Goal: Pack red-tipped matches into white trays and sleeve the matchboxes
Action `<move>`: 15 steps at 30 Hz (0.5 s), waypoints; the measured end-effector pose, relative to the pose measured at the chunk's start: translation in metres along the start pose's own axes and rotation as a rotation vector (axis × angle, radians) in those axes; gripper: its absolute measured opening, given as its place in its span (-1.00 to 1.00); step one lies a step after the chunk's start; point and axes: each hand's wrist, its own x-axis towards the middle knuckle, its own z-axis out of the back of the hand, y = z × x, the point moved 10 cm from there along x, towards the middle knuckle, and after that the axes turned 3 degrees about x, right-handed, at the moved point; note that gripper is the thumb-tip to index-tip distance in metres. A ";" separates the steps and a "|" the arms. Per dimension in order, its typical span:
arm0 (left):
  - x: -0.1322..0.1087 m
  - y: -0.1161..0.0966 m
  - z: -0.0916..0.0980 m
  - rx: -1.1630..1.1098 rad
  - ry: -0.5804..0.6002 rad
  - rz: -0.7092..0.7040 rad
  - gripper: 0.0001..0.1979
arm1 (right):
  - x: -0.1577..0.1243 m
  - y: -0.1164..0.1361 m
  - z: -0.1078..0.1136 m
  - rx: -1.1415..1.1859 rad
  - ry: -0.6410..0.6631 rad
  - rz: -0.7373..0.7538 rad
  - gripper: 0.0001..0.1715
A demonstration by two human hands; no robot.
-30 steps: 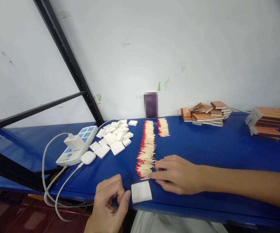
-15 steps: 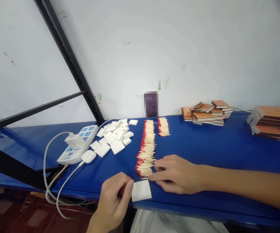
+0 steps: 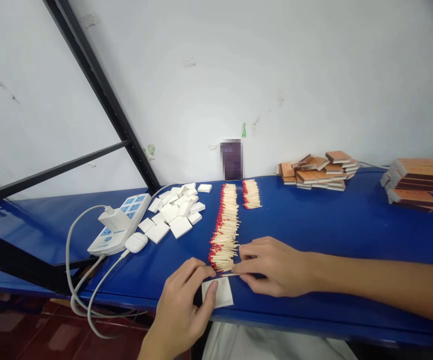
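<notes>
A long column of red-headed matches [image 3: 227,230] lies on the blue table, heads to the left. Just below its near end, a single match [image 3: 230,275] lies level, its red head pointing left. My right hand [image 3: 271,265] pinches the tail of that match between thumb and fingertip. Under it sits a small flat white matchbox tray [image 3: 224,292]. My left hand [image 3: 186,302] reaches over the tray's left side, thumb over the tray and fingertips close to the match heads. Its thumb and forefinger are apart, with nothing seen between them.
White matchbox trays [image 3: 170,212] lie heaped to the left, beside a power strip [image 3: 135,205] with a white earbud case [image 3: 136,242]. Shorter match row [image 3: 252,194] is behind. Orange matchbox sleeves [image 3: 317,172] and a matchbox stack [image 3: 415,182] stand right.
My left hand has moved right and its thumb and forefinger have parted, coming over the white tray. The single match has shifted slightly right, away from the column, with my right fingers.
</notes>
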 end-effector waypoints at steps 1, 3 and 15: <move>0.000 -0.001 0.000 0.011 0.005 -0.005 -0.87 | 0.000 0.000 0.000 0.000 -0.002 0.000 -0.73; 0.000 -0.003 -0.001 0.033 0.019 -0.018 -0.86 | 0.000 0.000 0.001 -0.006 -0.008 0.002 -0.73; 0.001 -0.011 -0.012 0.004 0.218 -0.060 -0.83 | 0.000 0.002 0.002 -0.002 -0.010 0.026 -0.72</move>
